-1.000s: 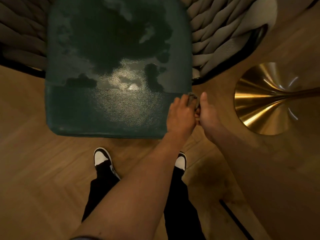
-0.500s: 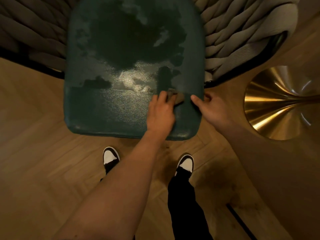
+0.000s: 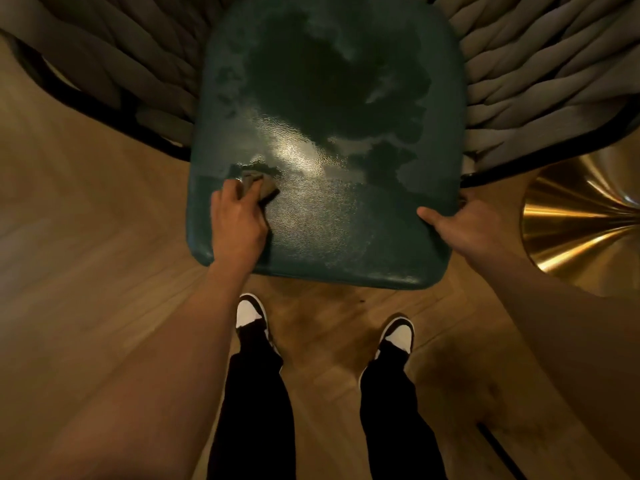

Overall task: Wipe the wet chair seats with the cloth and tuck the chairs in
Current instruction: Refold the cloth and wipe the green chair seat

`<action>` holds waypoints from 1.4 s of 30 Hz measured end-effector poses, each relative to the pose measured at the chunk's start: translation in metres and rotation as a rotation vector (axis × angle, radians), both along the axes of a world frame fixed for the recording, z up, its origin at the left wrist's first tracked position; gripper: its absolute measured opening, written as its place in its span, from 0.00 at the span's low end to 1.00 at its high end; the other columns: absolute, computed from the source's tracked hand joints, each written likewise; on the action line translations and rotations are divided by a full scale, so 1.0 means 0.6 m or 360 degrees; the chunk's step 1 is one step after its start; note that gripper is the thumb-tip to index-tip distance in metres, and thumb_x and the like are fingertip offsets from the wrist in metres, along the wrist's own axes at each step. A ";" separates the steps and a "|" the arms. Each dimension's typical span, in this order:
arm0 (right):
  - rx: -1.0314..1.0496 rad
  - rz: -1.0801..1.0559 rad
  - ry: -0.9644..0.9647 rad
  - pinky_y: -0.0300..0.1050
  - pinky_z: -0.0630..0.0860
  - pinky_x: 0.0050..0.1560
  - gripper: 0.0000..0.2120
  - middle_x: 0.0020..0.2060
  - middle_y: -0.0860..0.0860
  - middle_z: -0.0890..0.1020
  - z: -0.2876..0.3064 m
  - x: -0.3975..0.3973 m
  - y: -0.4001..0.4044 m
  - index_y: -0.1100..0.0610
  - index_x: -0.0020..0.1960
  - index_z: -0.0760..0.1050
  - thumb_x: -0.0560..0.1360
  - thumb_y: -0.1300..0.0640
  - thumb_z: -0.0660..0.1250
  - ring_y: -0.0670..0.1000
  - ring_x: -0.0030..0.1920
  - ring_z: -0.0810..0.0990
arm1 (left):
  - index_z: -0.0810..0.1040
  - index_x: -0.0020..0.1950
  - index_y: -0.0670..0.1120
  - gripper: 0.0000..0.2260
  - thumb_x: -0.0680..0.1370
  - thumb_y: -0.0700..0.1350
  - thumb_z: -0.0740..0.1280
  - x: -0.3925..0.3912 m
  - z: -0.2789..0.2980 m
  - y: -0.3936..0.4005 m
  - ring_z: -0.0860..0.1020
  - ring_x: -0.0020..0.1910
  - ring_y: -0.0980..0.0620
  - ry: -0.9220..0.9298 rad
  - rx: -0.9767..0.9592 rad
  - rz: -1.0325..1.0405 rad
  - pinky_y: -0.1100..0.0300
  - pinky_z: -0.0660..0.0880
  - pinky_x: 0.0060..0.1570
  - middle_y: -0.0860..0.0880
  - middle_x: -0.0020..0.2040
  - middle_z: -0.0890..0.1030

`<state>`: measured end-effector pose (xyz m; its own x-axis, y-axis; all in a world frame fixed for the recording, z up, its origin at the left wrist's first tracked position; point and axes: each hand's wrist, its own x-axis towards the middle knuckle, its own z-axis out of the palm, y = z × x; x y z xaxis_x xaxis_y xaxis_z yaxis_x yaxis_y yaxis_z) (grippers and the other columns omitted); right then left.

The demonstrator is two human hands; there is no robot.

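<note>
A: Closest in, what's there?

B: Two black-and-white sneakers (image 3: 252, 311) below black trouser legs (image 3: 254, 410), planted on the herringbone wooden floor (image 3: 86, 271). Half a second ago the feet stood closer together; the stance is wider now.

A: And the hands?

B: The left hand (image 3: 239, 221) has its fingers curled over a small crumpled grey-brown cloth (image 3: 258, 184) and presses it onto the dark green textured leatherette chair seat (image 3: 346, 220), near the seat's front-left corner, right at the edge of a dark wet patch (image 3: 332, 84). Earlier that hand and the cloth were on the seat's right side, beside the other hand; they have crossed to the left.

A: The right one?

B: The right hand (image 3: 464, 226) grips the seat's right edge, thumb lying on top, the fingers hidden over the side. It has stayed on that edge, a little nearer the front corner.

A: Further out?

B: The big wet patch covers the middle and back of the seat, with a glossy reflection in front of it. Thick grey woven cords (image 3: 540, 71) on a black frame flank the seat. At far right sits a shiny flared brass table base (image 3: 581, 216).
</note>
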<state>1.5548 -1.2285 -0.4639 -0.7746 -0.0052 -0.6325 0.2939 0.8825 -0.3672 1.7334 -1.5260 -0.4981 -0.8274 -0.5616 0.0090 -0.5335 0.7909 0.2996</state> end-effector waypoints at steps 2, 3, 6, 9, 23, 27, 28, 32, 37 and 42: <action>0.0008 0.0007 0.0031 0.50 0.75 0.61 0.36 0.66 0.54 0.80 -0.004 -0.001 0.000 0.56 0.72 0.73 0.71 0.38 0.76 0.59 0.66 0.78 | 0.80 0.63 0.46 0.20 0.74 0.37 0.58 0.017 -0.003 -0.036 0.73 0.45 0.38 -0.0012 -0.0015 0.0017 0.51 0.65 0.45 0.37 0.49 0.74; 0.0003 0.0008 0.0045 0.51 0.75 0.63 0.36 0.66 0.54 0.81 -0.006 -0.001 0.001 0.56 0.72 0.73 0.71 0.38 0.76 0.58 0.66 0.79 | 0.80 0.63 0.46 0.20 0.74 0.37 0.58 0.026 -0.003 -0.053 0.73 0.46 0.38 -0.0010 -0.0010 0.0044 0.51 0.66 0.46 0.37 0.50 0.74; -0.0043 -0.0034 0.0073 0.57 0.77 0.65 0.38 0.64 0.53 0.82 -0.015 -0.001 0.004 0.54 0.72 0.74 0.68 0.36 0.77 0.58 0.64 0.80 | 0.80 0.63 0.45 0.20 0.74 0.36 0.59 0.045 0.004 -0.100 0.73 0.47 0.37 0.0009 -0.0013 0.0164 0.49 0.69 0.49 0.35 0.51 0.74; -0.0020 -0.0036 0.0077 0.60 0.78 0.64 0.38 0.64 0.54 0.82 -0.021 -0.001 0.006 0.54 0.71 0.74 0.68 0.36 0.77 0.59 0.64 0.80 | 0.82 0.58 0.42 0.16 0.75 0.38 0.59 0.055 0.002 -0.144 0.74 0.45 0.39 0.0052 -0.0020 0.0275 0.48 0.72 0.47 0.36 0.48 0.75; -0.0364 -0.0389 -0.0099 0.61 0.72 0.70 0.54 0.67 0.49 0.80 -0.012 -0.007 0.016 0.45 0.69 0.76 0.55 0.12 0.58 0.55 0.66 0.78 | 0.79 0.62 0.44 0.17 0.76 0.34 0.60 -0.010 0.000 -0.079 0.76 0.50 0.39 0.0271 0.0143 0.0098 0.54 0.70 0.54 0.36 0.53 0.77; -0.0486 -0.0433 -0.0213 0.59 0.69 0.72 0.45 0.69 0.42 0.78 -0.029 -0.015 0.033 0.36 0.68 0.75 0.60 0.13 0.59 0.50 0.69 0.76 | 0.78 0.65 0.44 0.17 0.78 0.35 0.60 -0.039 0.003 -0.009 0.73 0.49 0.39 0.0229 0.0171 0.0109 0.54 0.67 0.52 0.37 0.54 0.75; -0.0509 -0.0448 -0.0230 0.59 0.69 0.73 0.40 0.69 0.41 0.77 -0.028 -0.017 0.033 0.32 0.64 0.76 0.59 0.13 0.58 0.50 0.69 0.75 | 0.78 0.65 0.44 0.18 0.78 0.35 0.60 -0.047 0.003 0.008 0.73 0.50 0.39 0.0209 0.0182 0.0096 0.54 0.67 0.52 0.37 0.55 0.75; -0.0595 -0.0456 -0.0285 0.58 0.67 0.74 0.35 0.68 0.40 0.77 -0.004 -0.011 0.023 0.27 0.58 0.76 0.60 0.12 0.54 0.48 0.69 0.74 | 0.76 0.67 0.41 0.18 0.78 0.37 0.59 -0.079 0.001 0.082 0.72 0.53 0.39 0.0147 0.0284 0.0029 0.54 0.68 0.53 0.38 0.59 0.74; -0.0605 -0.0521 -0.0330 0.61 0.68 0.72 0.51 0.71 0.43 0.76 -0.023 -0.022 0.037 0.35 0.73 0.71 0.58 0.10 0.49 0.51 0.70 0.74 | 0.73 0.69 0.40 0.20 0.77 0.37 0.60 -0.123 -0.001 0.189 0.71 0.55 0.40 0.0090 0.0374 -0.0081 0.49 0.71 0.54 0.38 0.61 0.73; -0.0638 -0.0607 -0.0393 0.60 0.71 0.71 0.59 0.68 0.47 0.79 -0.039 -0.029 0.046 0.43 0.72 0.74 0.53 0.08 0.49 0.52 0.67 0.77 | 0.72 0.70 0.41 0.23 0.74 0.35 0.64 -0.165 0.011 0.289 0.70 0.55 0.41 0.0028 0.0439 -0.0179 0.50 0.71 0.54 0.40 0.62 0.73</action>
